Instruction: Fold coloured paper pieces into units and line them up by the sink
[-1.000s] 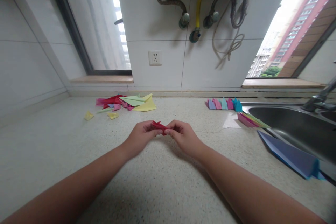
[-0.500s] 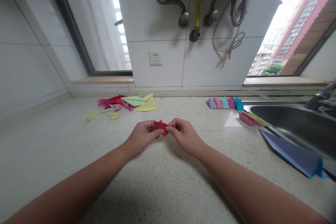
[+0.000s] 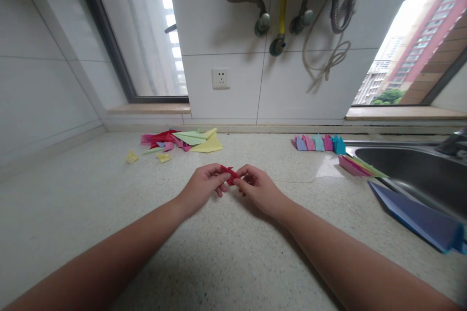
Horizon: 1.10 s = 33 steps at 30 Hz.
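Observation:
A small folded red paper piece [image 3: 229, 174] is pinched between both hands just above the speckled countertop [image 3: 219, 252]. My left hand [image 3: 202, 187] grips its left end with curled fingers. My right hand [image 3: 257, 188] grips its right end, thumb and forefinger pressed together. Most of the red paper is hidden by my fingers.
A heap of coloured paper scraps and folded planes [image 3: 182, 140] lies at the back left, with small yellow bits [image 3: 132, 157] beside it. A row of small folded shapes [image 3: 319, 143] stands at the back right. A steel sink [image 3: 419, 175] and a blue folded paper [image 3: 416, 214] are on the right.
The red paper looks more tightly folded between my fingers. My view has shifted slightly, so everything sits a little to the right. Both hands stay together.

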Each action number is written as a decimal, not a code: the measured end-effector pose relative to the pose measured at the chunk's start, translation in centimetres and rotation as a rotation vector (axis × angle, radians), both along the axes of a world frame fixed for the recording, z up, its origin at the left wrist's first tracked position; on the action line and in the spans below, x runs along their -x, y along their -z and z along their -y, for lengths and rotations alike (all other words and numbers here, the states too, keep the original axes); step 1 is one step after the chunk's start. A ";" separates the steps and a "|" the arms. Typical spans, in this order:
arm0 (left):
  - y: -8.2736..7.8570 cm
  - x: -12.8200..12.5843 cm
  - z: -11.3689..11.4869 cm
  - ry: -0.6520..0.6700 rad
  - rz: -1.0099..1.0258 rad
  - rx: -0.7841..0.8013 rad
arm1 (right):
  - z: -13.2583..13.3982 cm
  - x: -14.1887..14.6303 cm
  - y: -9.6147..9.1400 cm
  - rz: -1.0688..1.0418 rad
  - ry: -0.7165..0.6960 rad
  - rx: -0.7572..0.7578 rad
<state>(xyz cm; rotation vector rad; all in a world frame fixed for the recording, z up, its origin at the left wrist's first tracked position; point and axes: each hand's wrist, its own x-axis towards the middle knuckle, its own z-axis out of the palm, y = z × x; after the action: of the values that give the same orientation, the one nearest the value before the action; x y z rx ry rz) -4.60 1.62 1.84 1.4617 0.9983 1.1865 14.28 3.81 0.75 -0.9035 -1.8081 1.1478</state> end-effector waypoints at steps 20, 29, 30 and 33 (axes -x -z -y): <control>0.1 0.1 0.2 0.000 0.167 0.006 | 0.0 -0.3 0.0 -0.046 0.068 -0.118; 0.5 -0.3 0.2 0.093 0.061 0.045 | 0.8 -0.3 -0.6 0.053 0.076 -0.403; 0.4 -0.2 0.2 0.084 0.057 0.030 | 0.8 -0.3 -0.6 0.058 0.060 -0.405; 0.4 -0.1 0.1 0.056 0.061 0.022 | 0.9 -0.1 -0.6 0.069 0.040 -0.388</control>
<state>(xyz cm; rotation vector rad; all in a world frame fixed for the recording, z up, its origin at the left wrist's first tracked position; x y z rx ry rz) -4.53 1.49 1.46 1.4192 0.9206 1.1692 14.43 2.87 1.30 -0.7509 -1.9686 0.7110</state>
